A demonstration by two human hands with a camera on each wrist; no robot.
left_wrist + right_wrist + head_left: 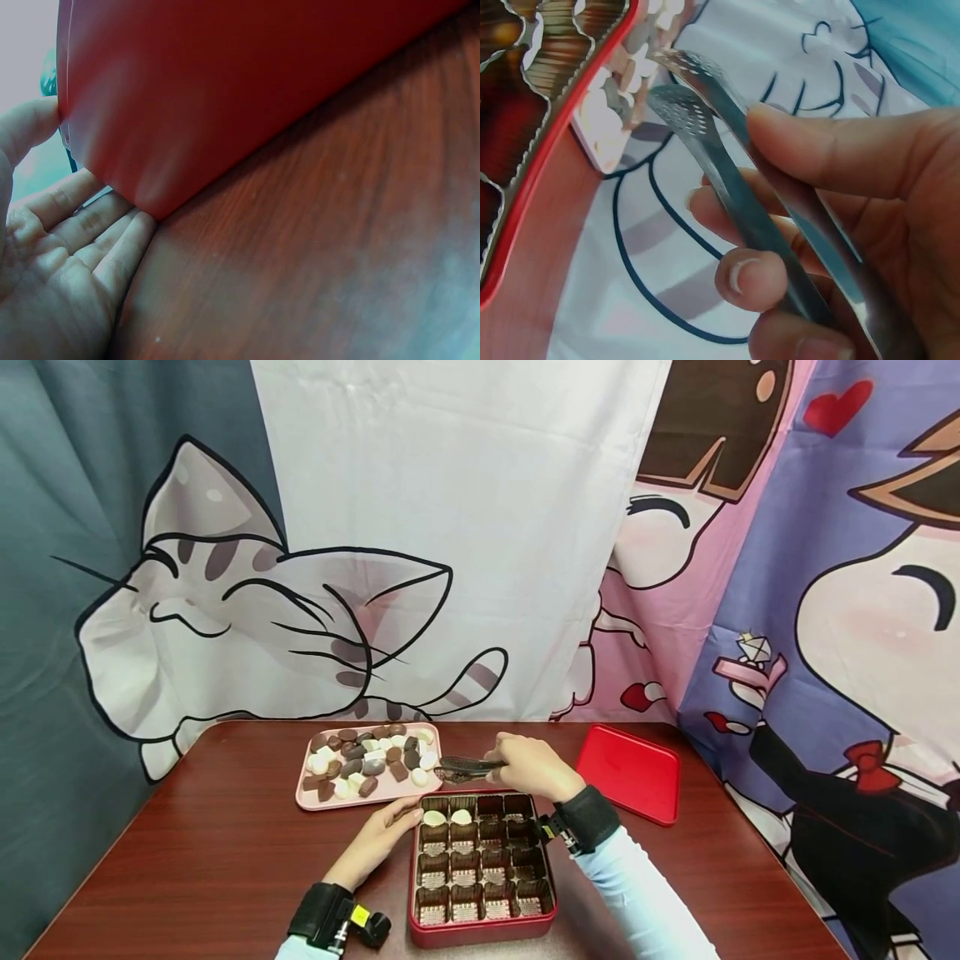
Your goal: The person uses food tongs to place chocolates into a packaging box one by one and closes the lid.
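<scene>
A red box point(483, 932) with a brown divided insert stands on the table. White chocolates point(461, 817) lie in two compartments at its far left. My left hand point(382, 837) holds the box's far left corner; in the left wrist view the thumb point(34, 124) is at the rim and the other fingers lie against the side. Past the far edge of the box, my right hand point(531, 766) grips metal tongs point(467, 767), pointed left at the pink tray point(309, 800) of dark, brown and white chocolates point(372, 767). In the right wrist view, the perforated tong ends are slightly apart with nothing visible between them.
A red lid point(630, 774) lies on the table at the right, beyond my right forearm. The brown table point(202, 852) ends at a printed cloth backdrop point(480, 527) behind. Both wrists wear black straps with small cameras.
</scene>
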